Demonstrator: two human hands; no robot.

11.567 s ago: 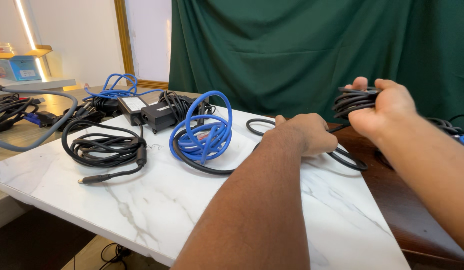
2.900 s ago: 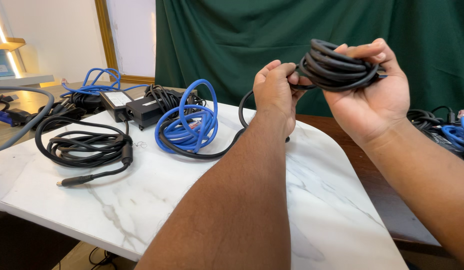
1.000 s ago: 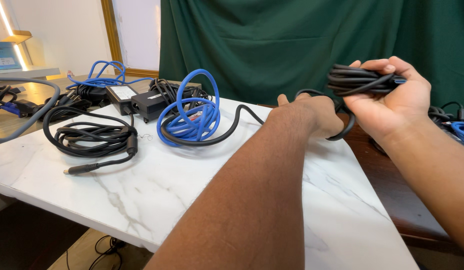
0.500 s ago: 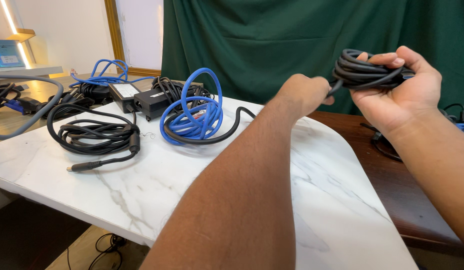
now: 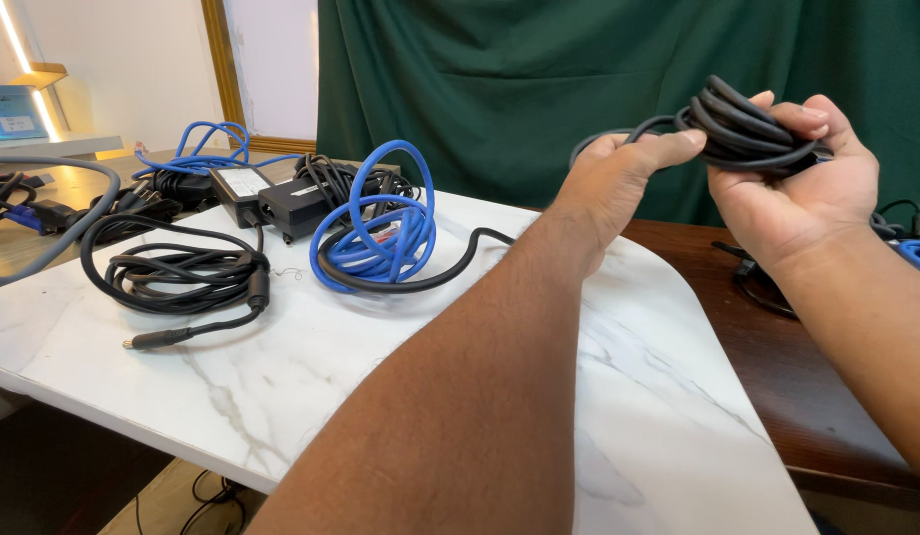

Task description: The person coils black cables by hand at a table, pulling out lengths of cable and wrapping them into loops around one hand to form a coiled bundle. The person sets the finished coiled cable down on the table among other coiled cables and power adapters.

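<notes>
Above marble table (image 5: 281, 396), right hand (image 5: 797, 188) clamps black cable coil (image 5: 752, 129), fingers curled round loops. Left hand (image 5: 618, 178) pinches loose strand feeding coil. Tail trails under blue cable bundle (image 5: 376, 228); risk: a pull snags it, drags bundle, loosens loops.

Both arms raised; left hand (image 5: 618, 178) and right hand (image 5: 792, 188) closed.

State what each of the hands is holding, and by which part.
The right hand clasps the coiled bundle of the black cable in its palm. The left hand grips that cable's loose strand beside the bundle.
</notes>
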